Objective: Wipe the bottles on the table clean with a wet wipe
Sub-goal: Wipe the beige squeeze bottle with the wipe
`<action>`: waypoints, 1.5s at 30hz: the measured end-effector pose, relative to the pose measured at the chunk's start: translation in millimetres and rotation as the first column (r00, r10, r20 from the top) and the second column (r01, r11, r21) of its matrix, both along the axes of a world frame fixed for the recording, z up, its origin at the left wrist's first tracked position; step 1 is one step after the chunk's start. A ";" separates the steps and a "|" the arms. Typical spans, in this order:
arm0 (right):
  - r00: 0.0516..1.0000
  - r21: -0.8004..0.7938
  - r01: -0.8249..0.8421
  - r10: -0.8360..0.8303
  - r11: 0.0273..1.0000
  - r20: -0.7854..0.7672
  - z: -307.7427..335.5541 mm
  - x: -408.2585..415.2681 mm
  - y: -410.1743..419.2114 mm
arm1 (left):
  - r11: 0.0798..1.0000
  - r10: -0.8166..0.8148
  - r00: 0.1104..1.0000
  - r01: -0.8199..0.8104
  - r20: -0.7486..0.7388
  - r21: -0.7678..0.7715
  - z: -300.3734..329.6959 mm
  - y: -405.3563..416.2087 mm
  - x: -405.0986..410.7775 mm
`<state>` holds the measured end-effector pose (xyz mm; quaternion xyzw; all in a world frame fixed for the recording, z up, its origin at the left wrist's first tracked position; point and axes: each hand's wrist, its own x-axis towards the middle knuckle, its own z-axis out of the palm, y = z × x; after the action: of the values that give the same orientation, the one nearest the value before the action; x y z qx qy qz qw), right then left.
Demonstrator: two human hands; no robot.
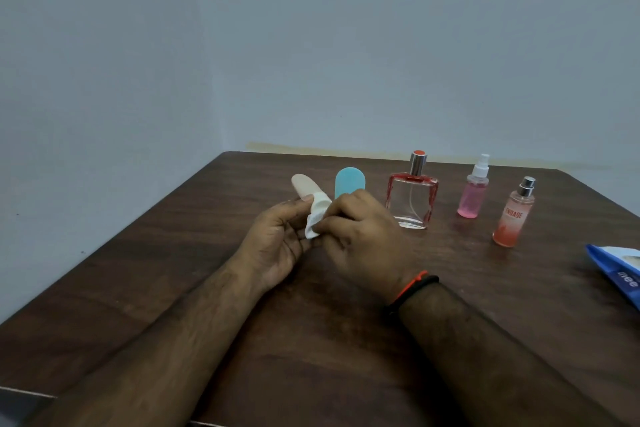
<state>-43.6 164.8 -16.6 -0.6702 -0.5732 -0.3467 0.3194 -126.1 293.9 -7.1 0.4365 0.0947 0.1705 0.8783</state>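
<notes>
1. The left hand (277, 239) grasps a beige rounded bottle (304, 186), lifted above the table (173, 253).
2. The right hand (360, 236) presses a white wet wipe (317, 215) around it.
3. Right of this bottle stand a blue rounded bottle (349, 181), a square perfume bottle (412, 199), a pink spray bottle (472, 192) and an orange spray bottle (514, 218).

**Plain room, dark wood table**

Not much going on back here. Two bare walls (381, 28), painted a pale bluish grey, meet in a corner a bit left of centre. Light is soft and kinda dim, no hard shadows anywhere. Along the bottom of the far wall there's a thin yellowish strip (311, 148) right behind the table's far edge. The table (329, 340) itself is dark brown wood with visible grain and fills the whole lower half, its left edge running diagonally toward the near left corner.
</notes>
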 end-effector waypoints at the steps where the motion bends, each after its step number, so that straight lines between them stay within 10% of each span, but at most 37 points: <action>1: 1.000 0.038 0.019 -0.018 0.999 -0.011 1.5 0.4 -2.5 | 1.000 0.009 1.000 -0.009 0.000 0.018 0.0 0.5 -0.1; 6: 0.996 0.245 0.074 -0.058 0.967 -0.074 8.3 -0.2 -10.5 | 0.999 -0.010 1.000 0.009 0.017 0.043 1.2 0.8 -2.4; 13: 0.999 0.003 0.025 -0.024 1.000 -0.044 0.4 1.0 -1.7 | 0.997 0.015 1.000 -0.015 0.000 0.076 0.7 0.2 -2.4; 20: 0.987 0.288 0.091 -0.048 0.953 -0.154 8.4 4.4 -13.4 | 0.976 0.018 1.000 -0.018 0.005 0.216 -2.5 0.1 -1.6; 29: 0.967 0.261 0.029 0.040 0.965 -0.252 4.7 9.3 -11.7 | 0.924 0.027 0.999 -0.015 -0.027 0.382 -4.0 -3.6 -3.8; 37: 0.985 0.142 -0.039 0.062 0.989 -0.160 2.0 6.0 -6.4 | 0.503 0.414 0.910 -0.195 -0.037 0.842 -9.6 -5.8 -3.7; 45: 0.956 0.340 0.189 -0.094 0.921 -0.277 2.8 23.3 -14.0 | 0.102 0.528 0.842 -0.194 0.112 0.976 -15.0 -5.1 1.5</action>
<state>-20.4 150.8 -13.8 -0.6785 -0.4029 -0.3798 0.4828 -124.6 288.8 -22.0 0.8651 0.1889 0.3420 0.3145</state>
